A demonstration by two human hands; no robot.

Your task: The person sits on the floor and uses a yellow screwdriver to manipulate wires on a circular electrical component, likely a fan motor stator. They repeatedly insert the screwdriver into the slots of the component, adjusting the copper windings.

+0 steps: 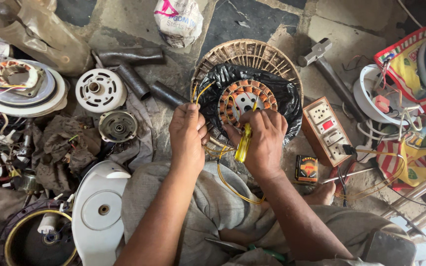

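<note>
stator (245, 101) – on black bag in basket (272, 59), floor centre | right hand (262, 140) grips yellow screwdriver (244, 143), tip at windings | left hand (188, 133) pinches yellow wire (200, 91) | tip: hold wire taut – probe gently, spare the copper

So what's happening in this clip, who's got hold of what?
A person sits on the floor over a copper-wound fan stator that rests on black plastic in a round wicker basket. The right hand holds a yellow-handled screwdriver with its tip at the windings. The left hand pinches the yellow wires leading from the stator. A switch board, a hammer and other motor parts lie around.
</note>
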